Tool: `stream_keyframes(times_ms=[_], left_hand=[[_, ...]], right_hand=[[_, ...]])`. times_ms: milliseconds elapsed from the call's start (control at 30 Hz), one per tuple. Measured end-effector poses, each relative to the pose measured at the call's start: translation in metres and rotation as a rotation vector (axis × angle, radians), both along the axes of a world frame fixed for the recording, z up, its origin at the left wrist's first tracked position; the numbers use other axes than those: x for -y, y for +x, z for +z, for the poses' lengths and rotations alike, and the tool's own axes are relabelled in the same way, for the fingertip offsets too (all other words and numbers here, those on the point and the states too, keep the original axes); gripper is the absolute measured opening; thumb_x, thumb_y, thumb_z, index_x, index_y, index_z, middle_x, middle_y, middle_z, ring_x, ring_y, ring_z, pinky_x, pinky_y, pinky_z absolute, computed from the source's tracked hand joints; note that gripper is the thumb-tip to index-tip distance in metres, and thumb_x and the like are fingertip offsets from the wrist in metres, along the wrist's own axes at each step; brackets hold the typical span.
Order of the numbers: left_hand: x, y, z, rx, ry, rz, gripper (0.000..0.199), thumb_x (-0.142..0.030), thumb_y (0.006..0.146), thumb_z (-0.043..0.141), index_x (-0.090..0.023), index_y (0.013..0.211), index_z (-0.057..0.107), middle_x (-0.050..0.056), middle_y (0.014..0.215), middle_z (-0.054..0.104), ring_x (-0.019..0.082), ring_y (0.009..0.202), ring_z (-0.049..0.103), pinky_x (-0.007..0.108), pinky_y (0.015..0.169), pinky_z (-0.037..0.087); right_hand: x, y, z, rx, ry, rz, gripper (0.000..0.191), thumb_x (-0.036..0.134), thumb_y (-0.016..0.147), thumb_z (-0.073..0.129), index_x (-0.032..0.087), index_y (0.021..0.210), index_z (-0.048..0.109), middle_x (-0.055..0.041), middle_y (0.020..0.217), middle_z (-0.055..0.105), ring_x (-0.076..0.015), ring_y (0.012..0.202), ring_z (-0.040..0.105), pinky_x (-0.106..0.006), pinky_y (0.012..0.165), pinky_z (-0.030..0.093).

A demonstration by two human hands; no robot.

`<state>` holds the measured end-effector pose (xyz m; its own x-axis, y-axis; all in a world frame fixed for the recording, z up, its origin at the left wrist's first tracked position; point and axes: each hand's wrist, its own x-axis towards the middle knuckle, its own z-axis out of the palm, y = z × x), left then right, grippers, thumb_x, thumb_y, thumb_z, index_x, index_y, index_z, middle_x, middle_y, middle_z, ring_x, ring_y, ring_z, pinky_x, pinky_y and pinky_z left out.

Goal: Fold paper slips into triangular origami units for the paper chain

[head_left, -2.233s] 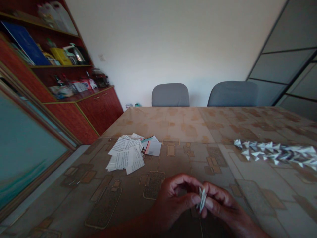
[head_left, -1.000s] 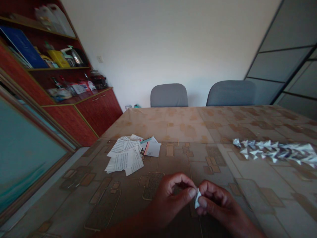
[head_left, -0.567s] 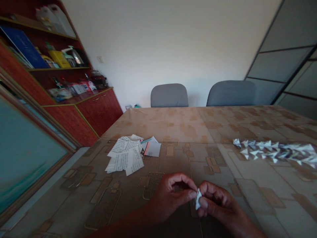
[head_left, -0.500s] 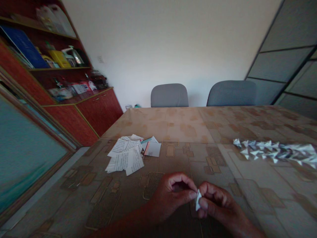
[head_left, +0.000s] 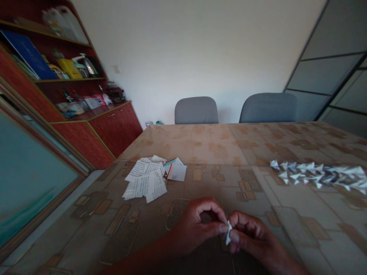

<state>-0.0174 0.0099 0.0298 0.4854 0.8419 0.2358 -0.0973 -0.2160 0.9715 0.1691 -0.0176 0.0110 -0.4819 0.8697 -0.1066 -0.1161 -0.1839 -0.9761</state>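
Observation:
Between both hands, above the near part of the table, is a small folded piece of white paper [head_left: 228,233]. My left hand [head_left: 200,225] pinches its left side with thumb and forefinger. My right hand [head_left: 250,233] grips the other side, its thumb pressed on the paper and the fingers curled behind. Much of the paper is covered by the fingertips. Beyond my left hand lies a loose pile of printed paper pieces [head_left: 145,179]. Far to the right, folded paper pieces [head_left: 312,173] stand in rows, several of them pointed.
A patterned cloth covers the table [head_left: 200,141]. Behind its far edge stand two grey chairs, the left chair [head_left: 196,110] and the right chair [head_left: 268,108]. A red cabinet [head_left: 114,128] with filled shelves is at the left, beside a sliding door [head_left: 31,183].
Almost nothing differs. The fingers have shifted slightly on the folded paper, which both hands still hold in the same place.

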Motion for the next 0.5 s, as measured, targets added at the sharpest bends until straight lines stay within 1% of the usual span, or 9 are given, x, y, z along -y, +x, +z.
stream_keyframes(times_ms=[100, 267, 400, 500], left_hand=[[0.0005, -0.0001, 0.0012, -0.043, 0.054, 0.026, 0.016, -0.027, 0.081, 0.070, -0.013, 0.074, 0.067, 0.002, 0.071, 0.061, 0.012, 0.068, 0.056, 0.022, 0.067, 0.041], [0.0003, -0.0005, 0.0007, -0.054, 0.015, 0.019, 0.017, -0.029, 0.081, 0.070, -0.013, 0.079, 0.067, 0.003, 0.074, 0.062, 0.013, 0.070, 0.057, 0.023, 0.067, 0.043], [-0.0020, -0.0014, 0.0010, -0.042, 0.081, 0.013, 0.018, -0.030, 0.080, 0.072, -0.013, 0.076, 0.069, 0.003, 0.073, 0.061, 0.013, 0.068, 0.056, 0.023, 0.066, 0.043], [-0.0029, -0.0016, 0.0003, -0.046, 0.104, 0.016, 0.015, -0.028, 0.081, 0.071, -0.013, 0.078, 0.070, 0.003, 0.073, 0.062, 0.013, 0.068, 0.057, 0.023, 0.066, 0.043]], right_hand=[[-0.0005, -0.0005, 0.0003, 0.009, 0.002, -0.001, 0.040, 0.057, 0.078, 0.069, 0.018, 0.075, 0.059, 0.0018, 0.061, 0.060, -0.0097, 0.056, 0.052, -0.020, 0.057, 0.041], [-0.0019, 0.0004, -0.0004, 0.009, -0.007, -0.021, 0.039, 0.056, 0.078, 0.070, 0.019, 0.073, 0.060, 0.0014, 0.060, 0.061, -0.0102, 0.055, 0.052, -0.021, 0.057, 0.041], [-0.0030, 0.0011, -0.0036, 0.003, -0.005, -0.015, 0.038, 0.055, 0.078, 0.069, 0.018, 0.075, 0.060, 0.0018, 0.059, 0.062, -0.0096, 0.054, 0.053, -0.020, 0.056, 0.041], [-0.0033, 0.0010, -0.0045, 0.015, -0.006, -0.015, 0.039, 0.056, 0.078, 0.069, 0.018, 0.075, 0.060, 0.0018, 0.059, 0.061, -0.0095, 0.053, 0.052, -0.020, 0.055, 0.040]])
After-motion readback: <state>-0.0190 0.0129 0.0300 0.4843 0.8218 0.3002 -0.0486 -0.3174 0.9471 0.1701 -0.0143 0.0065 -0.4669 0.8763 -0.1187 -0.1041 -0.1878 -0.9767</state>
